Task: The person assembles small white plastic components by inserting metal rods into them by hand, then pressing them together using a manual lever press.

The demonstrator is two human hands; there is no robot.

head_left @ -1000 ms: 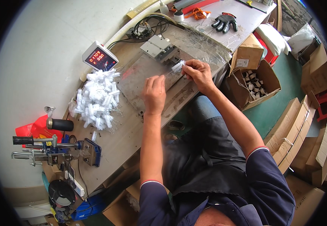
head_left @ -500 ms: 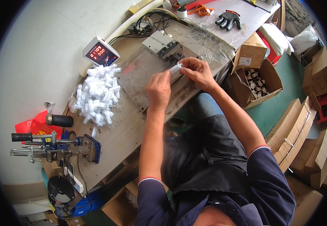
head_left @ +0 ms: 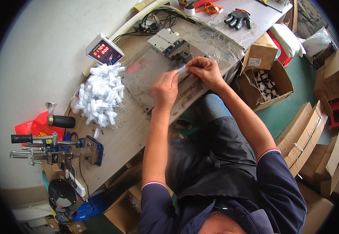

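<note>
Between my two hands, over the near part of the workbench, is a small white bristle brush (head_left: 182, 70). My left hand (head_left: 165, 89) pinches its left end with the fingertips. My right hand (head_left: 205, 72) grips its other end between thumb and fingers, which partly hide it. Just beyond them sits a metal clamping fixture (head_left: 171, 45) on a flat steel plate (head_left: 140, 78). A heap of similar white brushes (head_left: 101, 93) lies to the left, thin wire ends sticking out of it. One brush (head_left: 96, 133) lies apart, near the heap's lower edge.
A digital counter (head_left: 105, 50) stands behind the heap. At the left is a lever hand press (head_left: 60, 150). Black hoses (head_left: 163, 15) run along the back. A black glove (head_left: 238, 18) lies far right. Cardboard boxes (head_left: 273, 87) stand on the floor at right.
Both hands stay on the brush with only slight finger shifts; my right fingers have moved a little. The whole view has shifted slightly.
</note>
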